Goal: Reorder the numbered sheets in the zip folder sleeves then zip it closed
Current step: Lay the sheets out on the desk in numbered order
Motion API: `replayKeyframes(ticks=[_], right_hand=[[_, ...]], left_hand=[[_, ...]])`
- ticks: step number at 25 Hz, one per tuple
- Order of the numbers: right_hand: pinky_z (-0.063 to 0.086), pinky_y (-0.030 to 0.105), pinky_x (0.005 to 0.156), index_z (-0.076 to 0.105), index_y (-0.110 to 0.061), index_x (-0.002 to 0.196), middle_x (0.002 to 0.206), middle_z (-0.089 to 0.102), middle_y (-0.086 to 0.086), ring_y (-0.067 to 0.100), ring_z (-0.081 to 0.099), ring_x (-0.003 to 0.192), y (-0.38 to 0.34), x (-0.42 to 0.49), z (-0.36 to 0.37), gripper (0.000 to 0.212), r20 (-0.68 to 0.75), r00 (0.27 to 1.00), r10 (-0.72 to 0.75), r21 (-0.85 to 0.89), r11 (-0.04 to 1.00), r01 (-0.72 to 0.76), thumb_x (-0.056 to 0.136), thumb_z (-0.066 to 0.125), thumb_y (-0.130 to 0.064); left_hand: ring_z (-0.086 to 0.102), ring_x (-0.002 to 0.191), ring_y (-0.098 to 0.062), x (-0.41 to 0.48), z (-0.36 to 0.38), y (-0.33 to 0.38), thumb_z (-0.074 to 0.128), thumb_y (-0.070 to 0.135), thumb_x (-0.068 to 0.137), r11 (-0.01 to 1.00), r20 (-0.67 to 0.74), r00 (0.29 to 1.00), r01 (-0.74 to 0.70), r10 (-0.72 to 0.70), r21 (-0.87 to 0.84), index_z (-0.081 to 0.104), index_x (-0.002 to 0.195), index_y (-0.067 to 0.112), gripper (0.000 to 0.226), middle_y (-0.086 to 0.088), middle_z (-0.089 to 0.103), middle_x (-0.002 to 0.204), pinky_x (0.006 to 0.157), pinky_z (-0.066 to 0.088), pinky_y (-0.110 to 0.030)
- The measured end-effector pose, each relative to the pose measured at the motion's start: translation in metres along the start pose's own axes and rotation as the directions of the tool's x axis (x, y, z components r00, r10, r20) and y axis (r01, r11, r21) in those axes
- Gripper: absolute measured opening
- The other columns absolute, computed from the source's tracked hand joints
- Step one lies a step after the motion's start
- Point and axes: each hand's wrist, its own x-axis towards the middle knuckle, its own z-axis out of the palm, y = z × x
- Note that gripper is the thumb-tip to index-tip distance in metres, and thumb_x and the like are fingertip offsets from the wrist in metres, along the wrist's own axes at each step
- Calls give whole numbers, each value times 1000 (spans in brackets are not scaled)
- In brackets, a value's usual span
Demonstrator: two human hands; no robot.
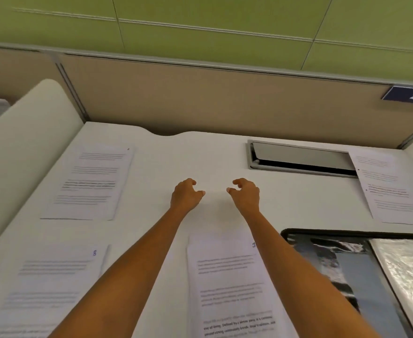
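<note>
White desk: left hand, right hand loosely curled.

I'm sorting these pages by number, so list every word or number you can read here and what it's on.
"248": white on the dark blue plate on the partition.
"8": blue handwriting, top corner of the lower left sheet.
Middle sheet: blue number partly hidden, unreadable.
Printed paragraphs on all sheets: too blurred.
</note>
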Motion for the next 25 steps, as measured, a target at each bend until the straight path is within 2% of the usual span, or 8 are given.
replayKeyframes(ticks=[6, 10, 13, 16, 19, 22, 25], right_hand=[[41, 23, 82, 62, -9, 122, 120, 62, 8, 21, 59, 106, -88, -39, 104, 38, 184, 982, -41, 42, 999, 34, 88, 69, -24], [43, 26, 84, 60, -10, 123, 122, 61, 6, 21, 60, 108, -127, -53, 160, 41, 277, 961, -10, 38, 999, -1, 87, 69, -27], [44, 27, 88, 59, -10, 125, 124, 61, 6, 23, 59, 112, -147, -60, 195, 43, 326, 945, 16, 11, 1000, -21, 88, 68, -29], [44, 29, 91, 58, -9, 124, 124, 61, 6, 24, 58, 114, -162, -64, 218, 42, 334, 942, 13, -19, 1000, -7, 89, 67, -28], [42, 27, 80, 59, -4, 116, 116, 62, 8, 24, 60, 105, -178, -67, 233, 35, 318, 948, 2, -47, 999, 13, 89, 66, -25], [40, 28, 71, 56, -6, 102, 100, 60, 5, 23, 59, 93, -191, -66, 243, 25, 305, 951, 39, -54, 998, -23, 88, 68, -25], [41, 30, 68, 49, -11, 91, 92, 55, 1, 25, 60, 91, -199, -64, 252, 23, 303, 949, 83, -63, 996, -67, 86, 69, -23]], left_hand=[[52, 122, -29, 11, -105, -120, 66, 31, 89, 991, -175, 977, 130, -124, 23, 51, 133, 12, 50, -12, 55, 133, 99, 44, -40], [47, 123, -33, 18, -160, -182, 65, 35, 89, 947, -302, 930, 271, -210, 175, 53, 131, 13, 49, -16, 52, 131, 99, 41, -45], [39, 126, -36, 24, -190, -217, 64, 46, 87, 868, -331, 891, 407, -310, 285, 47, 134, 11, 61, -19, 44, 136, 101, 37, -45], [31, 131, -38, 33, -206, -240, 69, 54, 80, 842, -323, 858, 483, -400, 242, 39, 138, 10, 79, -20, 33, 143, 106, 31, -47], [27, 135, -37, 40, -208, -248, 73, 60, 73, 820, -305, 833, 531, -461, 214, 35, 139, 10, 91, -21, 29, 146, 107, 29, -48], [31, 132, -36, 44, -206, -245, 74, 60, 71, 819, -320, 850, 506, -419, 270, 34, 139, 9, 93, -20, 32, 143, 104, 33, -46], [34, 128, -33, 50, -205, -240, 76, 58, 70, 822, -308, 863, 487, -400, 296, 34, 136, 9, 92, -19, 34, 139, 102, 35, -45]])
